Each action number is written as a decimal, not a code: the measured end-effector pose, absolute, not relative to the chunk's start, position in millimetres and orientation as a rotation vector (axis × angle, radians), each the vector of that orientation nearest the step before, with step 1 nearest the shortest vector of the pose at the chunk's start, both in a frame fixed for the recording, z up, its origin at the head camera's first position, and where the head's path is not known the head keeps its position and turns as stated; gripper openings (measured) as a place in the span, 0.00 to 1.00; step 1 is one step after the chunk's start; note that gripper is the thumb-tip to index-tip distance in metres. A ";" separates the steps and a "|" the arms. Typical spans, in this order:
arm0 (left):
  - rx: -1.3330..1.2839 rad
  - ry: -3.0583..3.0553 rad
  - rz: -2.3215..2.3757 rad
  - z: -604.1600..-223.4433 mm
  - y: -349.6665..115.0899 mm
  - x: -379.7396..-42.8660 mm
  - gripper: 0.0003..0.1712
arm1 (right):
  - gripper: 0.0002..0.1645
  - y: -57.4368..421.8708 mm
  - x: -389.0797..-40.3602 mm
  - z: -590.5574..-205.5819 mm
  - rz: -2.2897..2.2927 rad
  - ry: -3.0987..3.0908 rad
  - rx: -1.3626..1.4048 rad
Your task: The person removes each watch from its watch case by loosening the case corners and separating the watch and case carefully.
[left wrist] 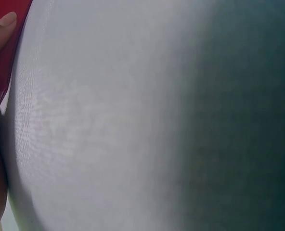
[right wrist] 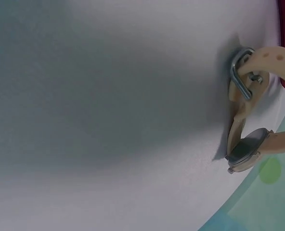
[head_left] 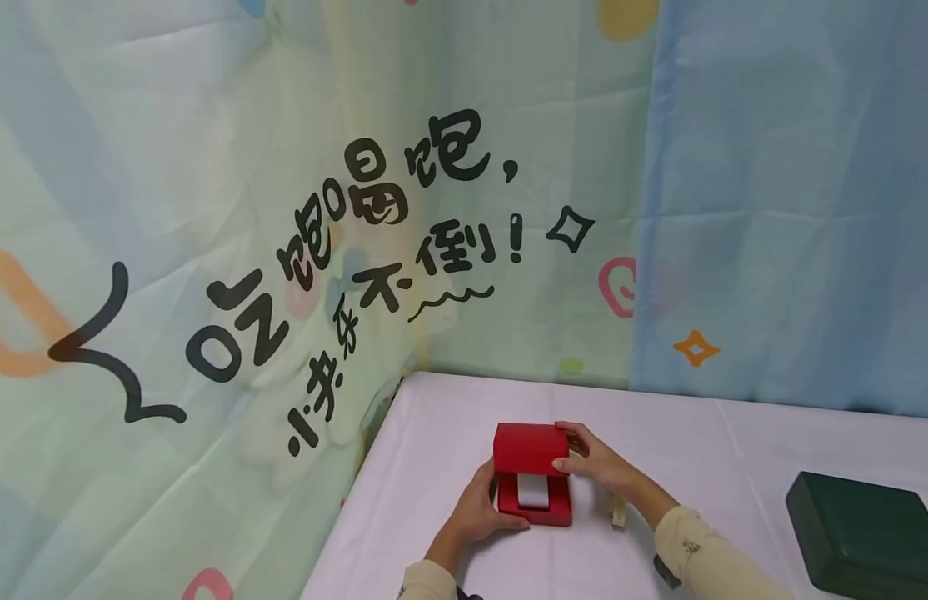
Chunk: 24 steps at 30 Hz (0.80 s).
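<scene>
A red hinged box stands on the white table with its lid raised, and a pale cushion shows inside. My left hand holds the base at its left side, thumb along the front edge. In the left wrist view that thumb lies on the red surface. My right hand pinches the lid's right side, thumb in front and fingers behind. Just right of the box lies a wristwatch with a beige strap. The right wrist view shows its buckle and round case close up.
A dark green box sits on the table at the far right. Printed fabric curtains hang along the table's left and back edges. My right forearm passes close beside the watch.
</scene>
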<state>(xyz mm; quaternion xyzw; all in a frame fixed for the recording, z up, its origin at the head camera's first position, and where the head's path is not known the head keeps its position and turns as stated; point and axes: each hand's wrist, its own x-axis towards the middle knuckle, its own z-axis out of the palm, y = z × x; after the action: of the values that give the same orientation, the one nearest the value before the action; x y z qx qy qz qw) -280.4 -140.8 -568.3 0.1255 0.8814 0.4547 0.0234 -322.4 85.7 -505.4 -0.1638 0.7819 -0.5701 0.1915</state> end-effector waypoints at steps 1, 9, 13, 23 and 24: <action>0.384 2.720 1.417 -568.4 -140.9 -279.9 0.55 | 0.49 85.9 -321.2 -505.9 -1.595 2.195 -0.469; 0.362 2.649 1.492 -567.1 -140.0 -278.2 0.56 | 0.54 86.6 -314.0 -512.4 -1.542 2.244 -0.502; 0.338 2.653 1.491 -567.4 -139.0 -279.3 0.57 | 0.55 87.3 -313.6 -515.0 -1.526 2.263 -0.505; 0.273 2.644 1.469 -568.9 -138.4 -280.2 0.58 | 0.57 88.1 -308.7 -518.0 -1.485 2.304 -0.557; 0.275 2.647 1.466 -568.5 -138.3 -280.1 0.58 | 0.57 87.9 -308.1 -518.0 -1.483 2.312 -0.553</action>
<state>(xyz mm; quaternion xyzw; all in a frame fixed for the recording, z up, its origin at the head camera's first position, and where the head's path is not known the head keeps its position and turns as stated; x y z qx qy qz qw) -280.1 -138.3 -568.5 0.0905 0.8700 0.4819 0.0516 -308.1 87.9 -518.0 -0.1945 0.8133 -0.5218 0.1689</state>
